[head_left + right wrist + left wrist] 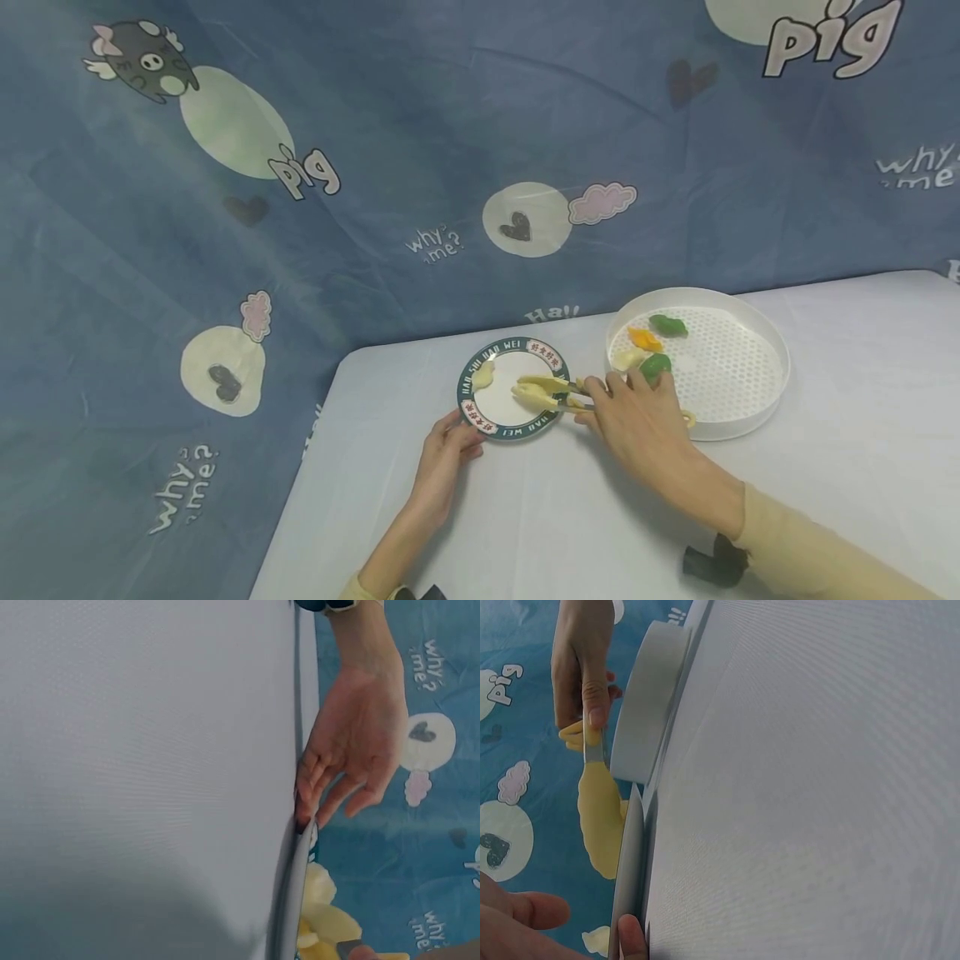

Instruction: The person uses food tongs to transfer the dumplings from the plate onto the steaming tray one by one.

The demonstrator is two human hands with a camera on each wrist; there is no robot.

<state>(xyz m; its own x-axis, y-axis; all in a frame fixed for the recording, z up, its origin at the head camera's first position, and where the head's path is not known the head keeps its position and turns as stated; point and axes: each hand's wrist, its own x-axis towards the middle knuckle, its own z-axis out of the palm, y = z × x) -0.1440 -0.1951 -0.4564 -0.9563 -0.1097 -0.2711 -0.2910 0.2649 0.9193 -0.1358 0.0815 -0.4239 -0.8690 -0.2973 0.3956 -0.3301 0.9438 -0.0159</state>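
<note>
Over the right half of the plate (517, 432), tongs (536, 399) aimed left toward the pale piece (483, 375) are gripped by the fingers of the right hand (637, 421); its near-left rim is held by the left hand (441, 467).

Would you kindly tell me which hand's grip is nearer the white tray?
Right. The right hand's grip, on the yellow-tipped tongs, overlaps the near left edge of the white tray in the head view; the left hand's grip is farther left, at the near left rim of the plate.
</note>
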